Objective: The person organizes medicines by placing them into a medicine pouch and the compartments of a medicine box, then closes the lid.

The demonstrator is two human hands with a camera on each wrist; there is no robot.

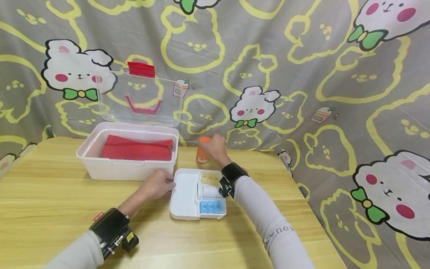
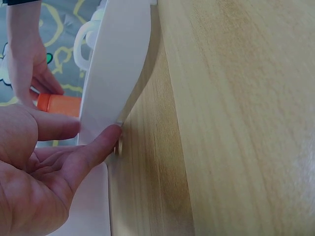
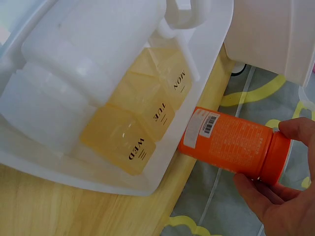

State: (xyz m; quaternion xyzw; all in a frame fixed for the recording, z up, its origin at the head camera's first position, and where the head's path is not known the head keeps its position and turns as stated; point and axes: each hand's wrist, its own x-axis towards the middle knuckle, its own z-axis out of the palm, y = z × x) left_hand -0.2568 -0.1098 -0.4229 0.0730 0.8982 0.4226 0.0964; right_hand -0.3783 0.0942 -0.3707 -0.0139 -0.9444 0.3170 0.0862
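Note:
By its cap, an orange bottle (image 1: 202, 155) is gripped between the fingers and thumb of my right hand (image 1: 217, 147); a barcode label shows low on its side in the right wrist view. It stands upright at the back of the table. My left hand (image 1: 157, 185) pinches the left edge of a white pill organizer tray (image 1: 184, 196). Inside that tray are yellow pill boxes (image 3: 128, 113) marked MON, TUE and WED, a white bottle (image 3: 93, 44) lying on its side, and blue pill boxes (image 1: 211, 207). My right wrist hides part of the tray's right side in the head view.
Left of the tray stands a white storage box (image 1: 117, 170) with its clear lid (image 1: 114, 101) raised, a red latch and a red handle on it. A red zippered pouch (image 1: 137, 147) lies in the box. Behind the wooden table (image 1: 161, 243) hangs a patterned curtain (image 1: 208, 82).

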